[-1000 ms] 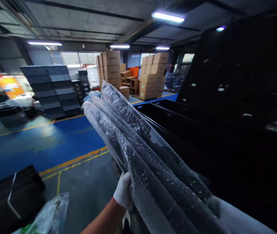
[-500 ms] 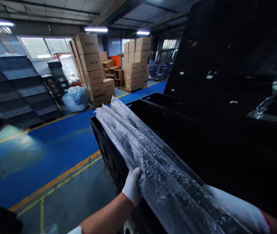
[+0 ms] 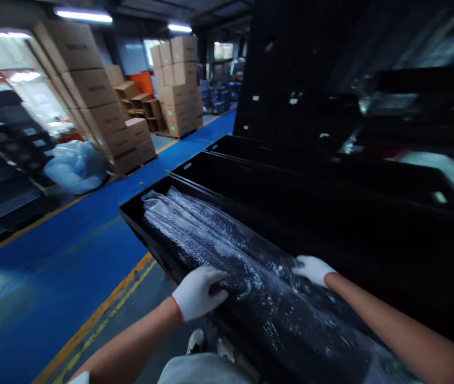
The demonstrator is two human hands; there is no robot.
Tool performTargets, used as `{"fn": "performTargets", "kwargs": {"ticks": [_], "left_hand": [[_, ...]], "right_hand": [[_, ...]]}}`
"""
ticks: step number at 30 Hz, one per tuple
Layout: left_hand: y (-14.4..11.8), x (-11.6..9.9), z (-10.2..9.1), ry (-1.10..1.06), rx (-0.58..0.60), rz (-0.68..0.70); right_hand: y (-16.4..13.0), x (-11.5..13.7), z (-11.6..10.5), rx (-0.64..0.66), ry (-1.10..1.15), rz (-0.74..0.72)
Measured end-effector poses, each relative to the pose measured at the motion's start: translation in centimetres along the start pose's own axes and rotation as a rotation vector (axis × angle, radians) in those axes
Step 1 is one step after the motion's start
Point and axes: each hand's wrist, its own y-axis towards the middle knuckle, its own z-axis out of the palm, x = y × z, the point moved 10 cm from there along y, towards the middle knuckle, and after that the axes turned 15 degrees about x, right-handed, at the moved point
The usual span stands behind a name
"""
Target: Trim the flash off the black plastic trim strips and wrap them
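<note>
Long bubble-wrapped pieces [image 3: 211, 242] lie side by side in a long black crate [image 3: 141, 205], and dark material shows through the clear wrap. My left hand [image 3: 201, 292], in a white glove with a red cuff edge, is at the near side of the bundle. Its thumb stands apart from the curved fingers, with nothing gripped between them. On the far side of the wrap, my right hand [image 3: 315, 270], gloved the same way, rests its spread fingertips on or against the plastic. The bundle's near end runs toward the bottom of the view.
More black crates [image 3: 246, 165] adjoin this one, with tall dark stacks [image 3: 291, 69] behind. Cardboard boxes [image 3: 87, 85] and a bluish plastic bag [image 3: 75, 166] stand across the blue floor lane [image 3: 103, 234]. My shoe [image 3: 195, 340] shows beside the crate.
The wrapped bundle has gone from above the crate's rim down into it. My left hand has released the bundle, and my right hand has come out from behind the wrap. The view has swung right.
</note>
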Motion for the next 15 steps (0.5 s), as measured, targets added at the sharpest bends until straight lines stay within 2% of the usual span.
{"fn": "performTargets", "kwargs": {"ticks": [1,3,4,6,8,11,15], "left_hand": [[1.8,0.9,-0.8,0.143,0.048,0.006],[5.6,4.1,-2.0,0.483,0.195,-0.084],[7.4,6.2,-2.8,0.661,0.264,-0.167],[10.2,9.8,-4.2,0.912,0.418,-0.279],[12.2,11.7,-4.7,1.002,0.546,-0.274],[14.1,11.9,-4.0,1.018,0.617,-0.175],[14.8,10.8,-1.9,1.051,0.640,-0.097]], "right_hand": [[-0.4,-0.3,-0.4,-0.053,-0.025,0.080],[-2.2,0.9,0.6,-0.075,-0.034,0.090],[-3.4,1.8,1.8,-0.056,-0.022,0.063],[-6.2,3.8,5.6,0.052,-0.016,0.004],[-9.1,5.2,9.2,0.109,-0.090,-0.003],[-12.0,5.5,11.9,0.062,-0.188,0.059],[-12.6,3.9,12.2,-0.023,-0.135,0.188]]}}
